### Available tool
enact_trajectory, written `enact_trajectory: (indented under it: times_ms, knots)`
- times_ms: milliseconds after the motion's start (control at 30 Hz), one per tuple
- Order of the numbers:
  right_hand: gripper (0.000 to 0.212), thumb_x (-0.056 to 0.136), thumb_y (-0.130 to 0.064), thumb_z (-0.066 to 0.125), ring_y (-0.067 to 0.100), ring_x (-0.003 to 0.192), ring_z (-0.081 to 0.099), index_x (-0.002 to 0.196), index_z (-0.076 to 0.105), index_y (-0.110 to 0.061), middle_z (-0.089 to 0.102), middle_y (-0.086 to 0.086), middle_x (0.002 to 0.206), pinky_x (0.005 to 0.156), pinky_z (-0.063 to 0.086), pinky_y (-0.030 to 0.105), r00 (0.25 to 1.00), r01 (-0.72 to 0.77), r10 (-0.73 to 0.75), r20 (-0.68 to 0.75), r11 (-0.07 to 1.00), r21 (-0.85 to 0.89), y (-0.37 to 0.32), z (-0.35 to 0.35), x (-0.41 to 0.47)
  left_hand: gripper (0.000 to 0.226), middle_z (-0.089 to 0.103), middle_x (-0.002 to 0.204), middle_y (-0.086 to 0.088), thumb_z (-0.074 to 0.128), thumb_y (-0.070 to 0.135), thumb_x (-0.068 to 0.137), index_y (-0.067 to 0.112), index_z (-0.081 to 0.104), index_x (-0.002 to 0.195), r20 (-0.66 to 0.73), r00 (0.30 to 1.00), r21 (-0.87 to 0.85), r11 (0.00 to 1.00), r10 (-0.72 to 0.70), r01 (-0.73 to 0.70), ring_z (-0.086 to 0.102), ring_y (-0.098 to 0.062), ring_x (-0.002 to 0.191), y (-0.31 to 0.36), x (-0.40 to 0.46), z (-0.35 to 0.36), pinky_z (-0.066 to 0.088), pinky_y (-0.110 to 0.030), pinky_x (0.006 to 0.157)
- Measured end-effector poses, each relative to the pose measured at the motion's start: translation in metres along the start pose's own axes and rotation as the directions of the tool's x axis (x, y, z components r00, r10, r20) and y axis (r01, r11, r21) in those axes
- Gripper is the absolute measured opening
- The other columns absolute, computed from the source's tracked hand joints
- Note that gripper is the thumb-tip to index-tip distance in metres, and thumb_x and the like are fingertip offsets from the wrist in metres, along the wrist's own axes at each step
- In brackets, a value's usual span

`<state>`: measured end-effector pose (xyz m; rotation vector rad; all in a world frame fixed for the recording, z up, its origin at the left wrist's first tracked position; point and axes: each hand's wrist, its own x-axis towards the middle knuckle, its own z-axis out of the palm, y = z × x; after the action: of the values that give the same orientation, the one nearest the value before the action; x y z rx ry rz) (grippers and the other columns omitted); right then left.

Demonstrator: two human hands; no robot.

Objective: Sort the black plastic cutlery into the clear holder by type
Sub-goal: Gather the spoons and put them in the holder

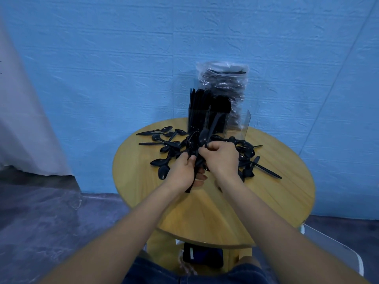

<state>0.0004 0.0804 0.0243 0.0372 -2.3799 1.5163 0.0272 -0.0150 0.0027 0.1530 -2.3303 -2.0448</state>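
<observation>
Your left hand (184,167) grips a bundle of black spoons (189,145) over the round table's (266,201) middle; your right hand (220,156) pinches one spoon (205,136) upright. Loose cutlery (164,144) surrounds them. At the far edge stands the clear holder (209,119), partly filled.

blue wall (102,58), round wooden table (266,201), grey floor (41,212)

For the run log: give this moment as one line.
left hand: grips spoon bundle | right hand: pinches spoon | holder: partly filled
</observation>
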Motion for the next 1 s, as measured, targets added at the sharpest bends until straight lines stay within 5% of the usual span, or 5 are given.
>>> enact_trajectory:
  times_ms: [133,467,633,733,1000]
  knots:
    - [0.034,0.084,-0.022,0.069,0.041,0.064,0.058,0.070,0.063,0.008,0.063,0.024,0.069,0.067,0.053,0.048,0.995,0.002,-0.015,0.097,0.991,0.135,0.004,-0.004,0.004,0.022,0.045,0.071,-0.006,0.028,0.026,0.103,0.010,0.041,0.095,0.015,1.000,-0.005,1.000,0.006,-0.006,0.041,-0.015,0.055,-0.003,0.001,-0.002,0.038,-0.028,0.048]
    - [0.023,0.092,-0.017,0.060,0.020,0.068,0.065,0.086,0.065,0.005,0.068,0.017,0.083,0.065,0.059,0.033,0.996,-0.070,0.049,0.081,0.957,0.280,0.001,-0.014,0.011,0.025,0.041,0.066,0.000,0.027,0.025,0.104,0.010,0.042,0.091,0.080,0.995,0.062,0.996,0.059,-0.064,0.035,-0.012,0.053,-0.003,-0.001,0.002,0.030,-0.022,0.044]
    - [0.023,0.086,-0.012,0.060,0.015,0.051,0.061,0.064,0.056,-0.006,0.060,0.007,0.061,0.060,0.055,0.036,0.990,-0.140,0.139,0.020,0.964,0.225,-0.004,-0.010,0.016,0.025,0.043,0.070,0.001,0.028,0.027,0.103,0.018,0.038,0.082,0.098,0.977,0.234,0.950,0.188,-0.207,0.038,-0.011,0.061,-0.007,0.000,0.006,0.034,-0.025,0.057]
    - [0.025,0.086,-0.009,0.060,0.017,0.052,0.063,0.063,0.055,-0.005,0.063,0.010,0.064,0.061,0.056,0.036,0.985,-0.168,0.170,0.017,0.948,0.270,-0.008,-0.008,0.017,0.020,0.041,0.070,0.002,0.030,0.026,0.102,0.012,0.037,0.089,0.094,0.952,0.379,0.874,0.291,-0.304,0.037,-0.008,0.058,-0.008,-0.003,0.008,0.030,-0.018,0.049]
    - [0.026,0.103,-0.014,0.033,0.016,0.059,0.057,0.094,0.055,-0.006,0.055,0.008,0.078,0.051,0.054,0.021,0.939,-0.223,0.134,0.315,0.938,0.265,0.006,-0.034,0.008,0.024,0.045,0.071,0.000,0.033,0.027,0.102,0.016,0.044,0.083,-0.005,0.983,0.333,0.927,0.186,-0.173,0.041,-0.013,0.061,-0.014,0.014,-0.021,0.038,-0.032,0.059]
